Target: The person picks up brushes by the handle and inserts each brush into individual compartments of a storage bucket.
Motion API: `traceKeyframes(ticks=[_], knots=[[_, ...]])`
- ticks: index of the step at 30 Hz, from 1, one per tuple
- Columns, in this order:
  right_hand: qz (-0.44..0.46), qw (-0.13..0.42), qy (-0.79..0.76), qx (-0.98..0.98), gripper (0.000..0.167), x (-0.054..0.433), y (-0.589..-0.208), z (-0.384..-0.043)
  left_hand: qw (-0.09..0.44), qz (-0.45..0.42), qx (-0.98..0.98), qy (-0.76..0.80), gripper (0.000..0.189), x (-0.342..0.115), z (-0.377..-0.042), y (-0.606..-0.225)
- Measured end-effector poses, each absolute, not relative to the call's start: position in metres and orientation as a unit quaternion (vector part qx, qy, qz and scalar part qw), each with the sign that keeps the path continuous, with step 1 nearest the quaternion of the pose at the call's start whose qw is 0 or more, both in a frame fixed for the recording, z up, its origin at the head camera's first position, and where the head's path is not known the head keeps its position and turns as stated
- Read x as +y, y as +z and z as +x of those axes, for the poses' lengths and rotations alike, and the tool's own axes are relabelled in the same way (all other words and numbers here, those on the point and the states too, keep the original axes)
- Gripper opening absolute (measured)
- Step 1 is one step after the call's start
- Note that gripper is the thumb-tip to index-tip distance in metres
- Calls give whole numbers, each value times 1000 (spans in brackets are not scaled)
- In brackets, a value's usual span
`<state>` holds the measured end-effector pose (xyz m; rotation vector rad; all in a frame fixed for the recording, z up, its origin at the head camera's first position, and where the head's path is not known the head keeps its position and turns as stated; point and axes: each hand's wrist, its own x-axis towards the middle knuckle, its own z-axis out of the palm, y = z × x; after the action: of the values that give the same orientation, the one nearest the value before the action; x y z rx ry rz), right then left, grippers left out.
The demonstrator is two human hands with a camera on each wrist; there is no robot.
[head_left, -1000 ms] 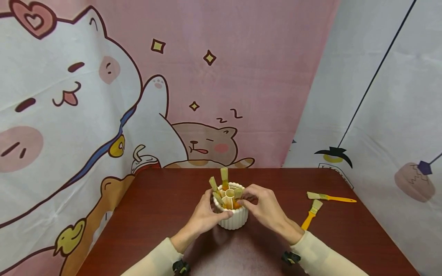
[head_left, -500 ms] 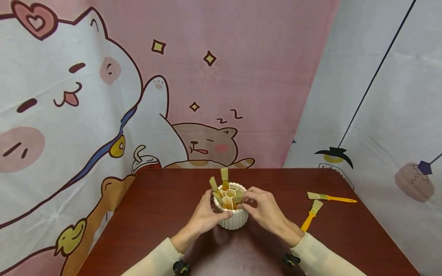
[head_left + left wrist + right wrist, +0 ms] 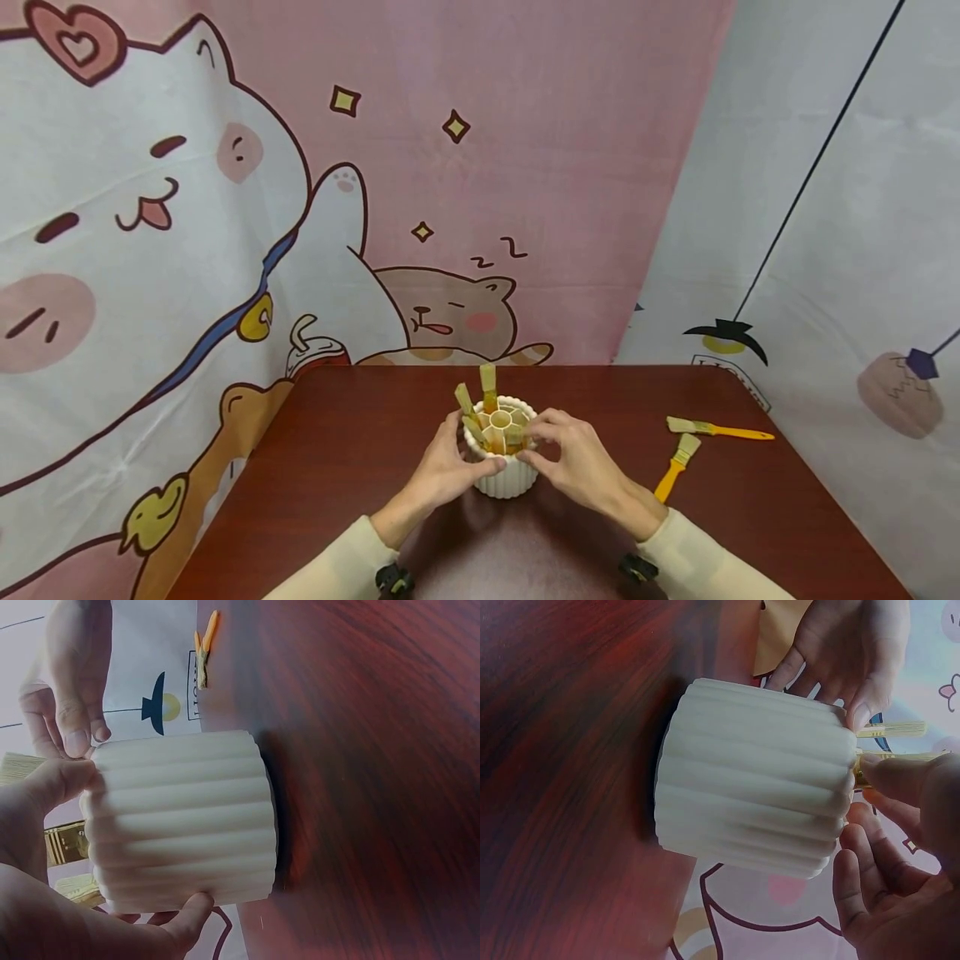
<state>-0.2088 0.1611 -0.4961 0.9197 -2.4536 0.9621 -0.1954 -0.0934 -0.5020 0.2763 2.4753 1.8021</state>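
A white ribbed brush holder (image 3: pixel 504 481) stands upright on the table, its inside split into compartments around a central ring. My left hand (image 3: pixel 441 467) grips its left side, thumb across the front near the rim and fingers behind. Several paintbrushes stand in it bristles up, among them a tall one (image 3: pixel 488 385) at the back. At the right front of the rim, my right hand (image 3: pixel 581 462) pinches a low-standing paintbrush (image 3: pixel 514 437) between thumb and fingers. The right wrist view shows this thumb (image 3: pixel 896 774) over the brush, close to the scalloped rim; the brush's handle is hidden inside the holder.
Two paintbrushes with orange handles lie on the dark red table (image 3: pixel 360 467) to the right: one brush (image 3: pixel 720 430) sideways farther back, another brush (image 3: pixel 678 467) slanting near my right forearm. A cartoon-printed cloth (image 3: pixel 562 167) hangs behind the table.
The paintbrush at my right fingers has sunk lower into its compartment, and my right hand has shifted slightly down with it. My left hand keeps its grip on the holder.
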Motion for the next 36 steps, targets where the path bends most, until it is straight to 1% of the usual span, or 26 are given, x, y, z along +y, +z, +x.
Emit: traceKeyframes(ticks=[4, 10, 14, 18, 27, 36], knots=[[320, 175, 340, -867, 28, 162, -496, -207, 36, 90, 804, 587, 105, -94, -196, -503], [325, 197, 350, -856, 34, 166, -496, -206, 42, 95, 802, 588, 104, -95, -197, -503], [325, 210, 351, -853, 35, 172, -496, -206, 61, 99, 795, 596, 103, -97, -199, -503], [314, 221, 345, -856, 36, 182, -495, -206, 79, 107, 778, 613, 99, -101, -202, -504], [271, 249, 312, -876, 36, 211, -496, -208, 88, 129, 763, 628, 93, -108, -206, -503], [227, 252, 284, -897, 31, 254, -502, -207, 93, 134, 764, 624, 84, -115, -208, -503]])
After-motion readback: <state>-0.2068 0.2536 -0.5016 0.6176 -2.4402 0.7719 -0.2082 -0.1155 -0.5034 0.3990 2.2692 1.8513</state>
